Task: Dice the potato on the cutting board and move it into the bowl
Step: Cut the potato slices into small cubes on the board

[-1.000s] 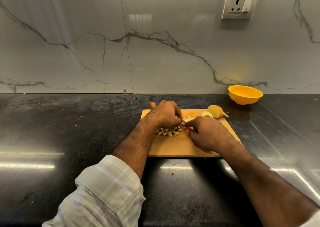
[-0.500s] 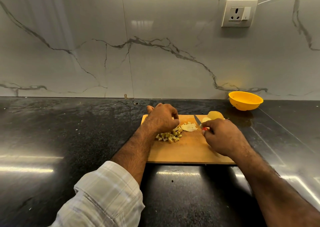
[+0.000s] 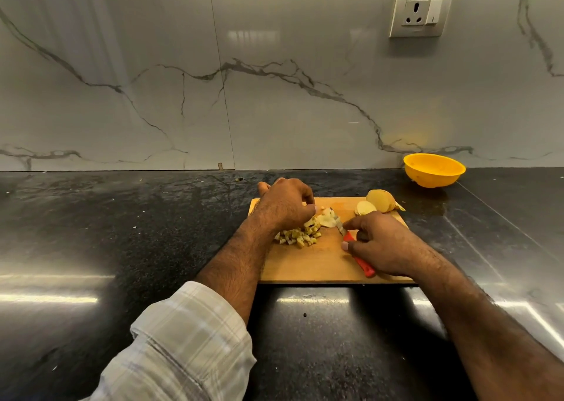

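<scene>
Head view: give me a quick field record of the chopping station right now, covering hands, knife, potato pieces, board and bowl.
left hand: fingers curled over a potato slice, holding it on the board
right hand: grips the red-handled knife
knife blade: tip at the held slice
diced potato: small pile on the board by the left hand
uncut potato: chunk at the board's far right corner, a loose slice beside it
cutting board: wooden, on the black counter
yellow bowl: by the wall, off the board, looks empty
</scene>
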The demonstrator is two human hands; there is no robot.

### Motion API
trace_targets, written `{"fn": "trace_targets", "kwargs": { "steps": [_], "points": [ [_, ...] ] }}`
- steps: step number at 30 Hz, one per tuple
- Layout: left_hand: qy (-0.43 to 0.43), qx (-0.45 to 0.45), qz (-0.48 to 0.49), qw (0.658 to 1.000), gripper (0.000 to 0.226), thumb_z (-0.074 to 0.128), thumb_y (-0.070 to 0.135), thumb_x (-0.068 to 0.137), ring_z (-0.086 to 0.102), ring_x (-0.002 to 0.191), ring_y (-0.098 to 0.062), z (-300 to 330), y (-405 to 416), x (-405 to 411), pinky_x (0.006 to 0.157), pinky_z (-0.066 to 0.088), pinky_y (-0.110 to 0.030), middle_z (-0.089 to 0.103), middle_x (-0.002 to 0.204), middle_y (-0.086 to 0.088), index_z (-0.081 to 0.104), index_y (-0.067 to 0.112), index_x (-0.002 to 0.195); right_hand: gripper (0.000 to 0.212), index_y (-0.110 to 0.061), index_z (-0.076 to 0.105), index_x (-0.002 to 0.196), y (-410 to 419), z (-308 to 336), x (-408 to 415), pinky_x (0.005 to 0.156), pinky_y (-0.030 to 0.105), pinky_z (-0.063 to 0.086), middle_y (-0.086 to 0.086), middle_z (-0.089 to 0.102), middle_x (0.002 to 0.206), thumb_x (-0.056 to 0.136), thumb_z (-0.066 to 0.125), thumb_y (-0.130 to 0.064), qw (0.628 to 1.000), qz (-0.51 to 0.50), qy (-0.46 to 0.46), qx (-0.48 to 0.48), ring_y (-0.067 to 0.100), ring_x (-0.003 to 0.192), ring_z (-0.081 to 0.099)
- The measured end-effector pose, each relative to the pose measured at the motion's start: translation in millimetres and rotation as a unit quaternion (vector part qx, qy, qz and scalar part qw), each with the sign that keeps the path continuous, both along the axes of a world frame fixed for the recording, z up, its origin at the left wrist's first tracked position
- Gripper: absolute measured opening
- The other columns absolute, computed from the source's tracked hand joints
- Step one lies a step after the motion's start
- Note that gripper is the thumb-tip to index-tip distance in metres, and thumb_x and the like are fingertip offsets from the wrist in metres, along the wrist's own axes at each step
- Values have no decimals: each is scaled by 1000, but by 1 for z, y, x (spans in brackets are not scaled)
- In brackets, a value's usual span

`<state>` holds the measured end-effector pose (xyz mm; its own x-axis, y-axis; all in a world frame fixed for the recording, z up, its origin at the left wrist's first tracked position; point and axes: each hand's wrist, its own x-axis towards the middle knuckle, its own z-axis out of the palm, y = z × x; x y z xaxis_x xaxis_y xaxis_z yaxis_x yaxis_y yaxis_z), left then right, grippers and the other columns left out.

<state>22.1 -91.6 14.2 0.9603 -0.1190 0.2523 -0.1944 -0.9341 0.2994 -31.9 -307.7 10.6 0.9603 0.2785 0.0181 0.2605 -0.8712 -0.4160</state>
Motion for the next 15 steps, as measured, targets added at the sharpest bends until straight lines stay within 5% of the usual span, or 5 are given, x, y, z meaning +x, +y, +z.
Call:
{"fn": "trace_targets", "kwargs": {
  "steps": [15],
  "points": [
    [-109, -92, 2, 990, 36, 51, 54, 105, 57, 89, -12, -2, 5, 4, 101, 29, -52, 61, 82, 15, 70, 28, 89, 43, -34, 60, 144, 12, 3, -10, 70, 26, 48, -19, 56, 82, 101, 62, -44, 994, 29, -105, -23, 6, 80, 56]
  ]
}}
